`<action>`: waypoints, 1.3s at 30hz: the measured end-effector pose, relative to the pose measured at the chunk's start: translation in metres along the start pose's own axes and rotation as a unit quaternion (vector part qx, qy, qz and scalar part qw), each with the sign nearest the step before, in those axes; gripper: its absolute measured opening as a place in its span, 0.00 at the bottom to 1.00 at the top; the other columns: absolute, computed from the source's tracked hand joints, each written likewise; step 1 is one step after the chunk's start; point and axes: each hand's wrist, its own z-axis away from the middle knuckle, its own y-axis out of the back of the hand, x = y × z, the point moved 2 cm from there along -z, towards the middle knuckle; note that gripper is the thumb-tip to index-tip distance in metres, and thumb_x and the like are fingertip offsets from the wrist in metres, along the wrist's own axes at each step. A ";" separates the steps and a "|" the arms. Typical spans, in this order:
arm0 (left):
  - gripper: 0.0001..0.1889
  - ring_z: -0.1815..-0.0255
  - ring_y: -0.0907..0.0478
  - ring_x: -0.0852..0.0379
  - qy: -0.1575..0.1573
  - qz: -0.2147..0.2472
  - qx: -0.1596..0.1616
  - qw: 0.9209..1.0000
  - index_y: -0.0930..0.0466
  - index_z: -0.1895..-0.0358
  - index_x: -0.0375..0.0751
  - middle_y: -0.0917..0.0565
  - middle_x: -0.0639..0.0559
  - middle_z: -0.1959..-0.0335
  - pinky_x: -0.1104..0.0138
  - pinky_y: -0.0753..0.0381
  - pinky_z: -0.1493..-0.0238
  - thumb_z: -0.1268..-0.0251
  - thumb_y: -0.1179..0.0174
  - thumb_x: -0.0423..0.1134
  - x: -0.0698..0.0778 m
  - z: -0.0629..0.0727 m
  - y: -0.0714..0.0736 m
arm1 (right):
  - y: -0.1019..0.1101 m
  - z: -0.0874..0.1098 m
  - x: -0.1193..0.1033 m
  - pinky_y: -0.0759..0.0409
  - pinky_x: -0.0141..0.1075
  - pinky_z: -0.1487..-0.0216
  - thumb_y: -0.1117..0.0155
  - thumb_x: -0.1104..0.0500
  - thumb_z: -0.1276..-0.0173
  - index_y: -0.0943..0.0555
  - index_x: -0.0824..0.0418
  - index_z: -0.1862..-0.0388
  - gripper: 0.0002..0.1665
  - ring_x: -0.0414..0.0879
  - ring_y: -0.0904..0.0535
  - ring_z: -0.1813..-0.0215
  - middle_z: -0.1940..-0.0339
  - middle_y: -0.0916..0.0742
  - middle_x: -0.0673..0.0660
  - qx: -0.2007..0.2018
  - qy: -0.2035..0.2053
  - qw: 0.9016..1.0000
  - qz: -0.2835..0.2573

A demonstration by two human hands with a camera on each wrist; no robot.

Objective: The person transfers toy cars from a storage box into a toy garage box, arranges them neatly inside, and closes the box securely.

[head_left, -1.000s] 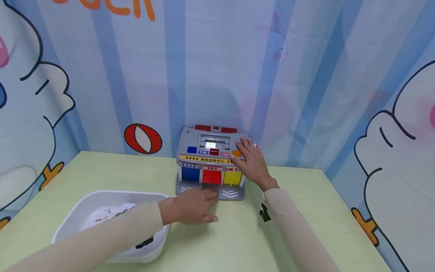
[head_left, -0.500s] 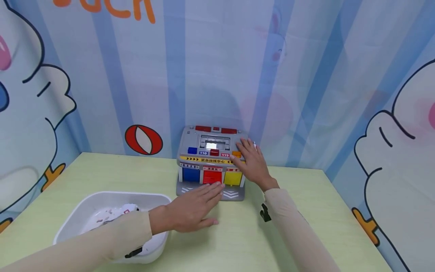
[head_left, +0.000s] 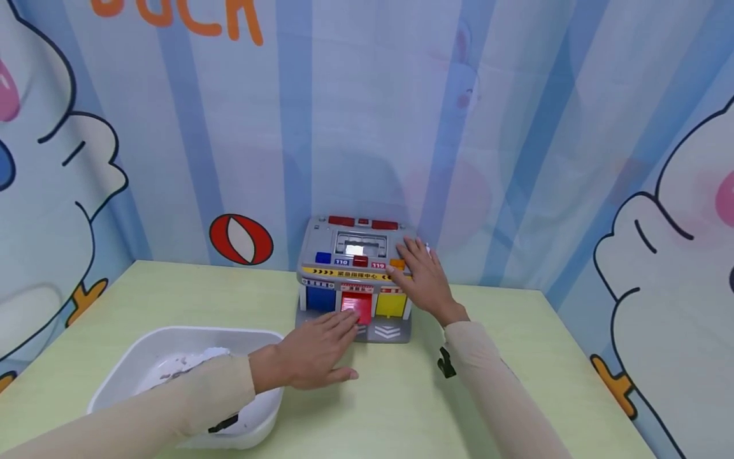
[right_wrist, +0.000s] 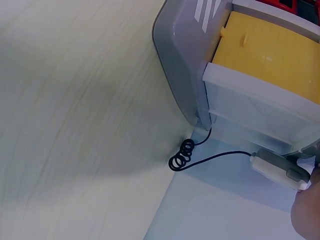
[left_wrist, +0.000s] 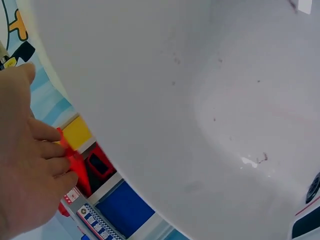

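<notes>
A grey toy rescue station (head_left: 318, 236) with blue, red and yellow garage doors stands at the table's back edge. My left hand (head_left: 312, 354), fingers straight, has its fingertips at the lower part of the red door (head_left: 357, 305). That door tilts outward, and behind it the left wrist view shows a red toy car (left_wrist: 101, 162) in the bay. The blue door (head_left: 321, 298) and yellow door (head_left: 392, 304) are down. My right hand (head_left: 427, 280) rests flat on the roof's right side, by the orange button (head_left: 397, 263).
A white plastic basin (head_left: 189, 330) sits front left, under my left forearm. A white toy vehicle (left_wrist: 307, 220) lies in it. A coiled black cord (right_wrist: 182, 155) runs to a grey-white handset (right_wrist: 280, 169) at the station's side. A printed curtain (head_left: 367, 127) hangs close behind.
My left hand rose from the station's front ramp, then drew slightly left and down. The red door, upright earlier, now leans outward. My right hand has stayed on the roof.
</notes>
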 end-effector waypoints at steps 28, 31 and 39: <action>0.44 0.19 0.42 0.51 0.026 -0.085 -0.107 0.990 0.34 0.25 0.46 0.37 0.50 0.21 0.58 0.40 0.22 0.36 0.51 0.73 -0.010 -0.038 -0.011 | 0.001 -0.002 0.001 0.61 0.58 0.18 0.51 0.35 0.27 0.36 0.49 0.22 0.40 0.57 0.58 0.15 0.16 0.43 0.56 -0.029 0.003 1.000 0.011; 0.44 0.20 0.42 0.51 0.028 -0.099 -0.109 0.989 0.34 0.25 0.47 0.36 0.51 0.21 0.59 0.39 0.22 0.36 0.52 0.74 -0.010 -0.040 -0.011 | 0.001 -0.002 0.001 0.60 0.58 0.18 0.51 0.35 0.27 0.36 0.49 0.22 0.39 0.57 0.58 0.15 0.16 0.43 0.56 -0.030 0.005 0.999 0.013; 0.46 0.19 0.43 0.52 0.027 -0.101 -0.117 0.988 0.36 0.24 0.47 0.39 0.51 0.20 0.58 0.41 0.21 0.37 0.52 0.74 -0.012 -0.045 -0.013 | 0.002 -0.003 0.002 0.60 0.58 0.18 0.51 0.35 0.27 0.36 0.48 0.22 0.39 0.58 0.57 0.15 0.16 0.44 0.56 -0.029 0.004 0.999 0.017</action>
